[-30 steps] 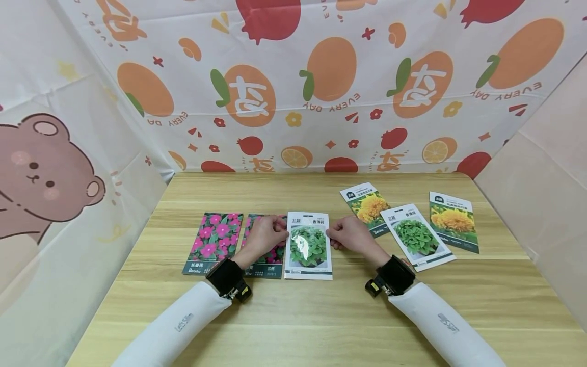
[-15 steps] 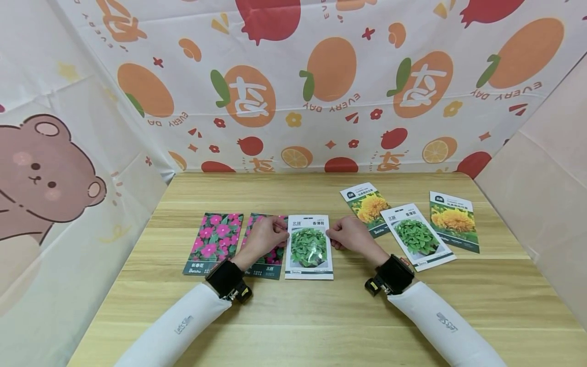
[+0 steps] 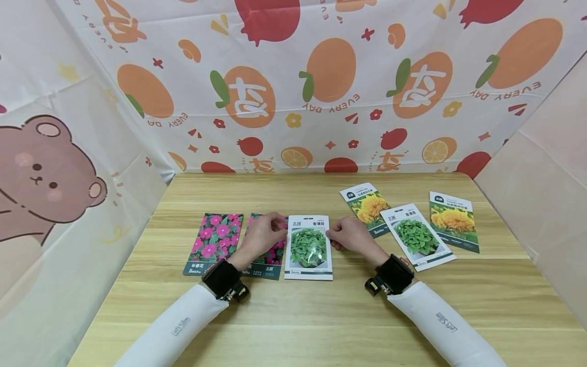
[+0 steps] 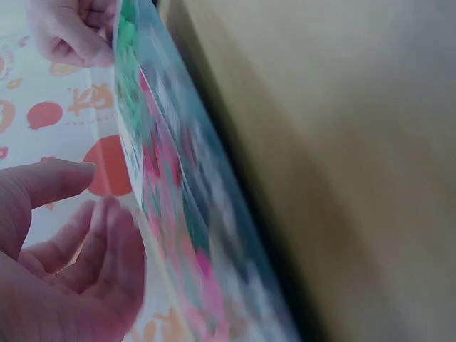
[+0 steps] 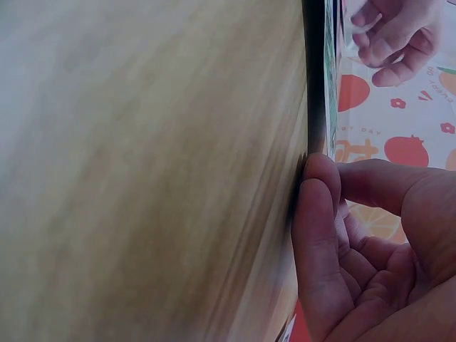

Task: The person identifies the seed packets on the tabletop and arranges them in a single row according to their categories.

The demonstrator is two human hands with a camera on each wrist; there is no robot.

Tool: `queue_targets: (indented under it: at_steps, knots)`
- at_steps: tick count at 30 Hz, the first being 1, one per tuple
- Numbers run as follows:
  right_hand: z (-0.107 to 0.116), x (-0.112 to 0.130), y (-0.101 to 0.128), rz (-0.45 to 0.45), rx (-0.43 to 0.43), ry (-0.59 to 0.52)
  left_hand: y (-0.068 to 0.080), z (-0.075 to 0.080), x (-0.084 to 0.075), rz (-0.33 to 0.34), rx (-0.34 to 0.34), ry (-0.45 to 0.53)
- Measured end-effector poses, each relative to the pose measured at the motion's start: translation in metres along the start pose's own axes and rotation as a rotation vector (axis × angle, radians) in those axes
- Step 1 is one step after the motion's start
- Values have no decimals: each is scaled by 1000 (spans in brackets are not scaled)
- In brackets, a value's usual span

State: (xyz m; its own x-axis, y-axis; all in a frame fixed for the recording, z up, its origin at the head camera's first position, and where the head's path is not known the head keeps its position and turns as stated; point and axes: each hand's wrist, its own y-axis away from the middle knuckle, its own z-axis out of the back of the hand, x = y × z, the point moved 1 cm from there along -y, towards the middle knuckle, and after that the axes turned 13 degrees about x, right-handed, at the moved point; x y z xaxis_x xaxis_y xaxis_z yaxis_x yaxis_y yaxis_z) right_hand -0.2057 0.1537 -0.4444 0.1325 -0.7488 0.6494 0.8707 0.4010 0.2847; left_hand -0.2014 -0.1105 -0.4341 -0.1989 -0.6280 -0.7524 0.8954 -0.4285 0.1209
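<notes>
A white seed packet with a green mint picture (image 3: 308, 248) lies at the table's middle. At its right edge, my right hand (image 3: 353, 237) pinches it between thumb and index finger, as the right wrist view shows. My left hand (image 3: 263, 235) hovers beside the left edge, over a pink-flower seed packet (image 3: 273, 259) that it partly hides. In the left wrist view, the thumb and fingers of the left hand (image 4: 78, 242) stand apart with nothing between them. Another pink-flower seed packet (image 3: 218, 237) lies to the left.
On the right, a second mint seed packet (image 3: 416, 238) overlaps a yellow-flower seed packet (image 3: 372, 206) and another yellow-flower packet (image 3: 454, 219). The wooden table (image 3: 312, 321) meets a fruit-print cloth (image 3: 293, 127) at its back edge.
My left hand has let go of the mint packet's left edge and shifted slightly left. The packet's top edge has come down a little. The right hand has stayed put.
</notes>
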Motion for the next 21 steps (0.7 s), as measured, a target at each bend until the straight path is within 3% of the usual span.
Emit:
queue_targets:
  at_steps: [3, 8, 14, 21]
  knots:
    - [1, 1, 1, 4, 0, 12, 1, 5, 2, -44, 9, -165]
    - [1, 1, 3, 15, -4, 39, 6, 10, 7, -71, 103, -383]
    - [1, 1, 4, 15, -1, 46, 10, 13, 9, -96, 129, -470]
    - [1, 2, 1, -1, 10, 54, 12, 14, 11, -86, 130, -481]
